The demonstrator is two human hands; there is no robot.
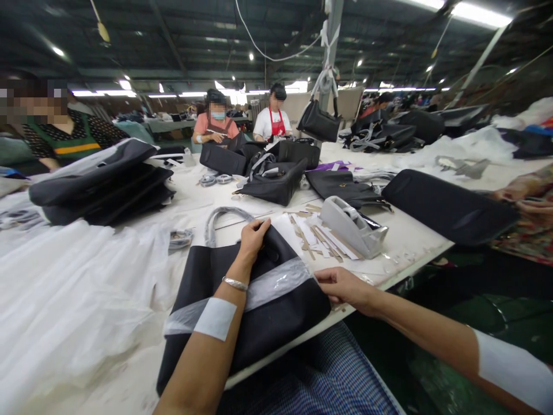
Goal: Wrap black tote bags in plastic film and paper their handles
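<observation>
A black handbag (268, 323) lies flat on the white table (401, 248) in front of me, with a strip of clear plastic film (280, 282) across its middle and its grey wrapped handle (220, 219) pointing away. My left hand (254, 235) rests on the bag's top edge, fingers curled over it. At the bag's right edge my right hand (341, 286) pinches the end of the plastic strip. A silver bracelet sits on my left wrist.
A grey tape dispenser (352, 226) and loose paper strips (315, 236) lie just beyond the bag. White wrapping material (73, 288) covers the left side. More black bags (103, 181) are stacked around the table. Other people sit at the far end and left; another person's hands (529, 199) show at right.
</observation>
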